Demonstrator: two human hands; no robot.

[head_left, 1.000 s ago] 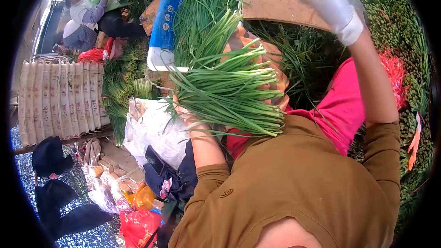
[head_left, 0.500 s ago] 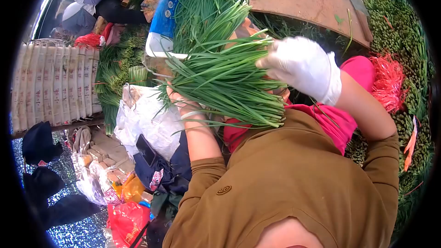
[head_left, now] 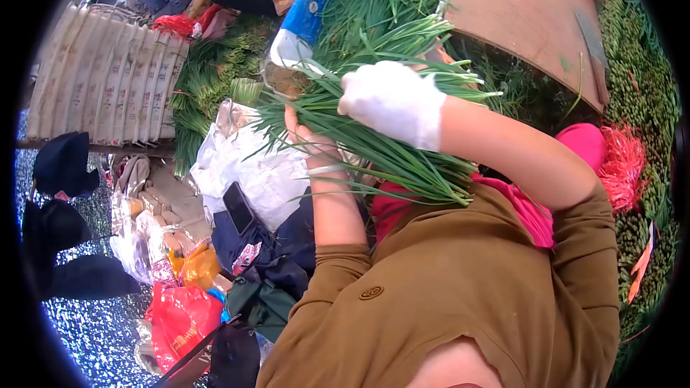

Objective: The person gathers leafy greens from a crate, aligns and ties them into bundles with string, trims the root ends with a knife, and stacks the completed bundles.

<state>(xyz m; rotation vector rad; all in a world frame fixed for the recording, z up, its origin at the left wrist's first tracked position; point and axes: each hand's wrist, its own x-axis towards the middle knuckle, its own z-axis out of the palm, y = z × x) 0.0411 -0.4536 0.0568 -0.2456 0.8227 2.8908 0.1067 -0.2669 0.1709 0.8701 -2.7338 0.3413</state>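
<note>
Green leaves (head_left: pixel 418 162) are lying bunched, likely because the left hand (head_left: pixel 310 141) is gripping their left ends; the right hand (head_left: pixel 392 100) is hiding its grip.

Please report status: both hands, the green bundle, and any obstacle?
Left hand at left side of green bundle; gloved right hand over its middle. Bundle fanned out. No clear obstacle; tray just beyond.
</note>
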